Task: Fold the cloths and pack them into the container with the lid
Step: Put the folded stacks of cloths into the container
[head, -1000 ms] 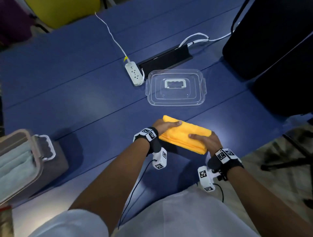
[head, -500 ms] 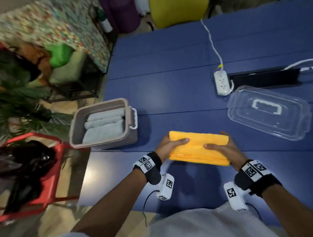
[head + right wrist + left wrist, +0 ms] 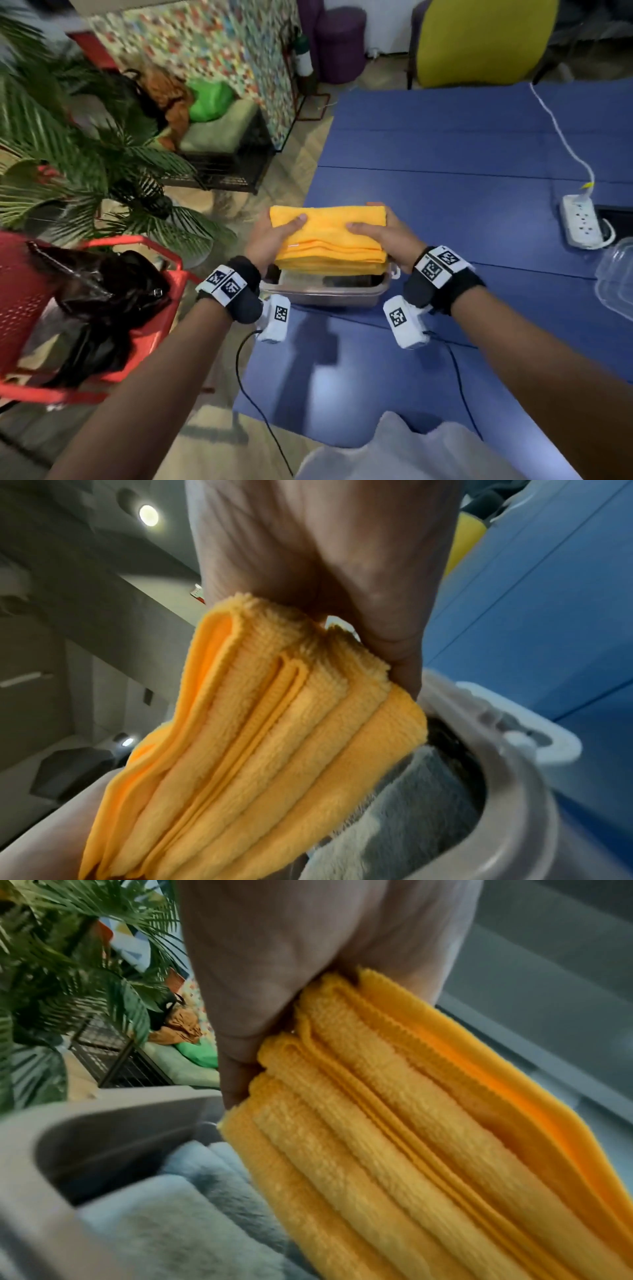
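A folded yellow cloth hangs just above the grey container, which stands at the left edge of the blue table. My left hand grips its left end with the thumb on top, and my right hand grips its right end the same way. The left wrist view shows the cloth's layered edge over folded grey cloths lying inside the container. In the right wrist view the cloth sits over the container's rim and grey cloths.
The clear lid lies on the table at the far right. A white power strip with its cable lies behind it. Left of the table stand a red cart holding black bags and a green plant. A yellow chair is beyond the table.
Both hands have lifted the yellow cloth off the table and carried it left until it hangs over the grey container. My head has turned left with it.
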Motion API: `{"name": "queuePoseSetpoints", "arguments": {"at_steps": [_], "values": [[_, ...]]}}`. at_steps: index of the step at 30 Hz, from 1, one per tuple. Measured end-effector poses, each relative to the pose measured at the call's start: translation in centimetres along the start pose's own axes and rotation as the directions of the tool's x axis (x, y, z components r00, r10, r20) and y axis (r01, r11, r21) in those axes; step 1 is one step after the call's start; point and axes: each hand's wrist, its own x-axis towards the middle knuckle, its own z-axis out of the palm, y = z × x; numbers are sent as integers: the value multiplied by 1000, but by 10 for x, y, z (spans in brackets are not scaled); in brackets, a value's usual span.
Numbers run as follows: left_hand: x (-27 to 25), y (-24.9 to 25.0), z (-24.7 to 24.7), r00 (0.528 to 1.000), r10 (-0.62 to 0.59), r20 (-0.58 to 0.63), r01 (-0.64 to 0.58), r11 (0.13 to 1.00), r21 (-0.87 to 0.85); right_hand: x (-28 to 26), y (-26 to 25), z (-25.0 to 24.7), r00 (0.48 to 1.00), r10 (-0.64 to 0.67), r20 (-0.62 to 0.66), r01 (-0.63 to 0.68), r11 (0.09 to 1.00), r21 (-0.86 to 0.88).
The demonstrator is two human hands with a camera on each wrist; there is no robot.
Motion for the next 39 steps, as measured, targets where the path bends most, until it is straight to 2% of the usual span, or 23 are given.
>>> {"name": "queuePoseSetpoints", "arguments": {"at_steps": [3, 6, 7, 10, 13, 15, 18, 21, 23, 24, 28, 29, 31, 33, 36, 39], "values": [[20, -33, -16, 997, -28, 70, 8, 961, 277, 16, 22, 16, 998, 59, -26, -62, 986, -154], [26, -58, -16, 990, -60, 128, -26, 812, 583, 14, 32, 23, 998, 61, 2, -55, 920, -388], [27, -63, -17, 988, -66, 139, -31, 800, 599, 12, 31, 25, 998, 64, 5, -55, 888, -457], [26, -73, -21, 984, -57, 172, -42, 852, 522, 13, 30, 28, 995, 95, 22, -66, 825, -562], [23, -79, -21, 987, 14, 160, -104, 814, 571, 16, 30, 26, 999, 46, 9, -26, 708, -706], [21, -77, -23, 981, 121, 150, -187, 787, 588, 17, 26, 22, 998, -62, 18, 53, 625, -778], [25, -72, -32, 943, 260, 207, -333, 728, 599, 15, 20, 16, 970, -206, 128, 221, 531, -818], [26, -58, -41, 901, 310, 303, -430, 733, 528, 12, 17, 12, 945, -202, 257, 320, 414, -852], [24, -46, -43, 874, 318, 368, -474, 724, 501, 11, 15, 10, 933, -202, 297, 357, 433, -827], [23, -40, -44, 868, 312, 386, -480, 724, 496, 10, 14, 9, 930, -217, 298, 367, 482, -796], [36, -16, -49, 872, 310, 378, -448, 817, 363, 12, -12, 0, 966, -140, 215, 237, 808, -539], [43, -9, -50, 877, 313, 364, -433, 842, 320, 14, -22, -1, 971, -128, 204, 209, 869, -449], [61, 7, -50, 899, 306, 314, -390, 885, 254, 23, -38, -3, 978, -137, 160, 182, 931, -317], [79, 18, -48, 912, 293, 287, -360, 907, 216, 39, -47, -3, 980, -184, 80, 200, 932, -304], [105, 20, -46, 891, 299, 343, -410, 854, 321, 65, -42, 1, 945, -327, -12, 280, 827, -487], [110, 6, -40, 854, 299, 426, -488, 745, 455, 77, -28, 3, 916, -400, 40, 335, 703, -627]]}}
